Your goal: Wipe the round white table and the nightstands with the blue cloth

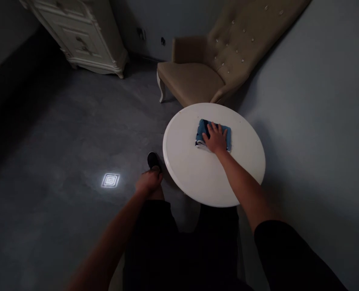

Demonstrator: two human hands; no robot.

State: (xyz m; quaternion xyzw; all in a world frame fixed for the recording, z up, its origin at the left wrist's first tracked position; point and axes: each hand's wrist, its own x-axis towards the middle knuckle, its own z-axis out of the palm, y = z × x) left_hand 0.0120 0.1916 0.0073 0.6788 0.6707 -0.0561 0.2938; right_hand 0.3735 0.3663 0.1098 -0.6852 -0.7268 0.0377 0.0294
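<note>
On a round white table [179,161] lies a folded cloth [202,128], blue with darker patches and a pale underside showing at its near edge. My right hand [216,140] rests flat on top of it, fingers spread, pressing rather than gripping. Lower left, away from the tabletop, my left hand [149,181] sits at my bent knee. Its fingers look curled in and I see nothing in them, though part of them is hidden from this angle.
Beyond the table stands a tan tufted armchair [191,79]. A white carved cabinet [85,40] is at the back left. A grey wall [318,101] runs along the right. My black shoe [153,160] is left of the table, near a bright square light patch [110,180] on the floor.
</note>
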